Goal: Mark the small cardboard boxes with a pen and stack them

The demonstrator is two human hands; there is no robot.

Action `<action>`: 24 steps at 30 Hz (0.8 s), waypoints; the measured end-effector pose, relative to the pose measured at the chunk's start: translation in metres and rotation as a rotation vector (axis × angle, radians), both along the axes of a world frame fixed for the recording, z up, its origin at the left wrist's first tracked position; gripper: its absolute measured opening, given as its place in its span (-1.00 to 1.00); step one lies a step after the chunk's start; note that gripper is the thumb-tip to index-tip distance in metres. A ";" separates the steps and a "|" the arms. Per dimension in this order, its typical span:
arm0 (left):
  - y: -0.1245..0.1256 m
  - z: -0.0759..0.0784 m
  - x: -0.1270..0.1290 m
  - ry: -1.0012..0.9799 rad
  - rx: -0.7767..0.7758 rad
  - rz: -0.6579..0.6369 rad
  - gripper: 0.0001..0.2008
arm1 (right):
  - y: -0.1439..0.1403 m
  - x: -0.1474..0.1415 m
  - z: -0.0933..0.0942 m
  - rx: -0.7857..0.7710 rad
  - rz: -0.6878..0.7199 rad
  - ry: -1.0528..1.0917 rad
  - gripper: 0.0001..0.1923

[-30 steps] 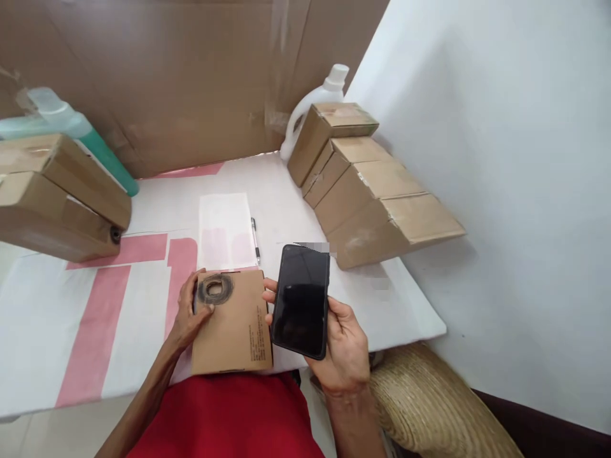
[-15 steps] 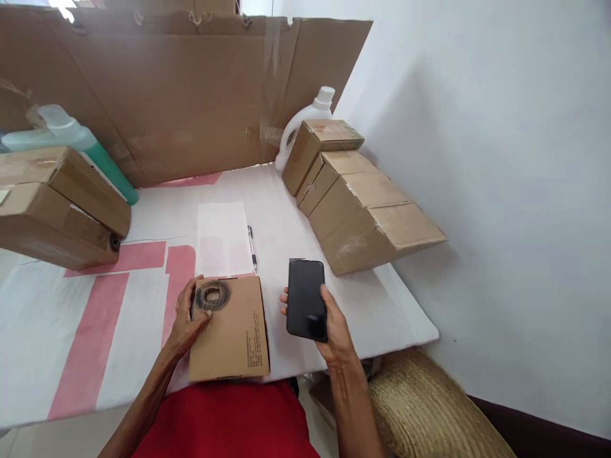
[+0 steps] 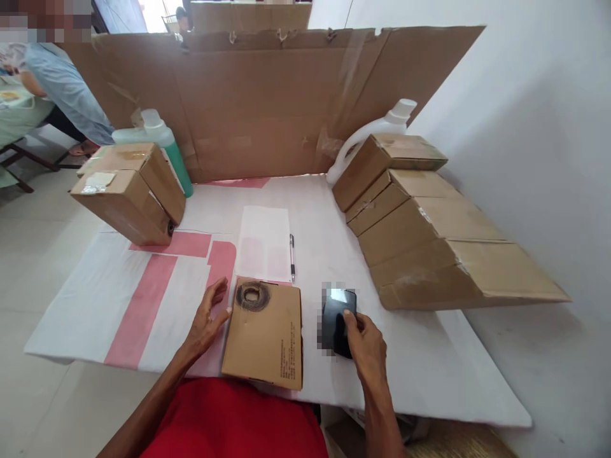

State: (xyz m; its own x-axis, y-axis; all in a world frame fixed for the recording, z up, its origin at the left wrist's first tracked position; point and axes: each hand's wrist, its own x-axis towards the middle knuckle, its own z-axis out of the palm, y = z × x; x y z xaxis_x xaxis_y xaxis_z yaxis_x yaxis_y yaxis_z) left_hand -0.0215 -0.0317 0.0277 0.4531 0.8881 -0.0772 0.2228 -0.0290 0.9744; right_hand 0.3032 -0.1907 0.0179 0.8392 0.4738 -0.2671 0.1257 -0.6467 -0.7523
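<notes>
A black smartphone [image 3: 340,331] is gripped along its right side by my right hand [image 3: 367,346], with the thumb over its screen. It is over the white tabletop, right of a small cardboard box [image 3: 265,346] that has a dark-ringed hole near its top left corner. My left hand [image 3: 209,321] is beside the box's left edge, fingers stretched and apart, holding nothing. Whether its thumb tip still touches the box I cannot tell. Behind the box lie a white sheet of paper [image 3: 262,238] and a pen [image 3: 292,257].
Taped cardboard boxes [image 3: 420,254] line the right side, with a white jug [image 3: 370,130] behind them. At left, more boxes [image 3: 128,191] stand before a green bottle [image 3: 176,159]. A cardboard panel [image 3: 258,102] closes off the back. Another person's blue sleeve [image 3: 67,89] shows at far left.
My left hand has let go of the small box and moved off its left side. My right hand has shifted its hold on the smartphone, thumb now over the screen. The view has swung left.
</notes>
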 end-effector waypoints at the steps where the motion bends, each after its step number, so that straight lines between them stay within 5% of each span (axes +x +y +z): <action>1: -0.004 -0.001 -0.006 0.032 0.023 -0.005 -0.40 | 0.000 0.000 0.001 -0.019 0.014 -0.037 -0.39; 7: -0.033 -0.018 -0.029 0.175 0.218 -0.033 -0.56 | -0.009 -0.022 0.002 -0.041 0.064 -0.350 -0.29; 11: -0.047 -0.021 -0.028 0.137 0.237 -0.164 -0.47 | -0.041 -0.062 -0.012 0.148 0.555 -0.278 -0.44; 14: -0.051 -0.012 -0.026 0.077 0.183 -0.235 -0.43 | -0.056 -0.087 -0.009 0.197 0.848 -0.040 -0.18; 17: -0.044 0.015 -0.029 0.076 0.085 -0.245 -0.45 | -0.047 -0.091 0.025 0.173 0.756 0.055 -0.01; 20: -0.029 0.056 -0.034 0.093 -0.010 -0.216 -0.54 | -0.020 -0.082 0.079 0.151 0.585 0.159 -0.23; 24: -0.017 0.083 -0.026 0.035 0.139 -0.103 -0.41 | 0.023 -0.076 0.117 0.310 0.367 0.263 -0.25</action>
State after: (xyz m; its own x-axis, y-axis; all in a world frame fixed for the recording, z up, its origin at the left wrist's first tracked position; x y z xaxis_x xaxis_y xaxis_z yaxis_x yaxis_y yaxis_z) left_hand -0.0478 -0.0483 0.1109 0.5418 0.8401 0.0254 0.2455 -0.1870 0.9512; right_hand 0.2272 -0.1678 0.1352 0.5279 0.8128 -0.2465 0.0833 -0.3383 -0.9373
